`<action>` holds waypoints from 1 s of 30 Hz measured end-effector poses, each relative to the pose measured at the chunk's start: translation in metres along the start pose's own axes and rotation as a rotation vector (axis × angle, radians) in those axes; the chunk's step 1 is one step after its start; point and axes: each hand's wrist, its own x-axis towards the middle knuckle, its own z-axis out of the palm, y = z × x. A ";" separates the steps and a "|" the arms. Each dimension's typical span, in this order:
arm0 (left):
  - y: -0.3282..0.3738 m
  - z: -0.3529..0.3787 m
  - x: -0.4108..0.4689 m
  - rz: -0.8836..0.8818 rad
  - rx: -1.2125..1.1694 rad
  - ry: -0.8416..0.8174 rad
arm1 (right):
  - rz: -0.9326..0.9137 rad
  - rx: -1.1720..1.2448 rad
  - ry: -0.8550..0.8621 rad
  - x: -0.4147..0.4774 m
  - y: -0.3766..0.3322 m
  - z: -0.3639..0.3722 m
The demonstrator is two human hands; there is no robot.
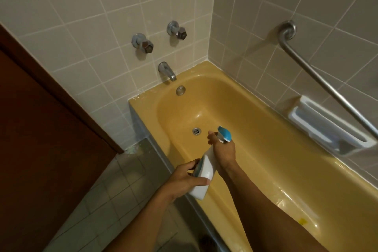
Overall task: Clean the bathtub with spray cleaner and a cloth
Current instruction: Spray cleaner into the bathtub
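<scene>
Door (41,129): brown panel filling the left edge, next to the tiled wall.
Floor (106,200): small grey tiles, beside the tub's outer panel.
Taps: two chrome wall taps with faceted handles, one lower left (143,44) and one upper right (178,30), on the end wall above the tub.
Spout (166,70): chrome, below and between the taps, pointing down over the tub end.
Overflow plate (180,90): round chrome disc on the tub's end wall, just under the spout.
Left hand (184,178): fingers (194,164) and thumb curled round the lower body of the spray bottle, over the near rim.
Drain (196,131): chrome, in the tub floor, just left of the bottle's head.
Spray bottle (206,168): white with teal head, tilted, head over the tub interior, held by both hands.
Right hand (224,150): wrapped round the bottle's neck, fingers (211,136) at the trigger.
Bathtub (266,120): mustard yellow, set in the tiled corner; wet sheen on the near rim.
Soap dish (327,127): white, fixed to the side wall above the far rim.
Grab rail (319,80): metal bar, mounted diagonally on the side wall above the soap dish.
</scene>
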 end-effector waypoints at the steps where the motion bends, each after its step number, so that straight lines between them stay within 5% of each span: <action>1: 0.001 -0.001 0.001 0.000 0.005 -0.003 | 0.008 -0.001 0.020 0.002 0.001 0.002; 6: -0.002 -0.011 0.010 -0.005 0.034 0.011 | 0.098 -0.029 0.045 0.011 0.004 0.017; 12: -0.008 -0.023 0.007 -0.001 -0.021 0.044 | -0.001 0.051 -0.095 0.008 0.002 0.027; 18: -0.010 -0.032 0.000 -0.002 -0.005 0.033 | 0.125 0.007 -0.017 0.008 0.009 0.046; 25: -0.028 -0.045 -0.015 -0.027 -0.069 0.064 | 0.071 0.020 -0.234 -0.007 0.008 0.051; 30: -0.036 -0.045 -0.033 -0.046 -0.069 0.044 | 0.178 -0.026 -0.129 -0.019 0.020 0.057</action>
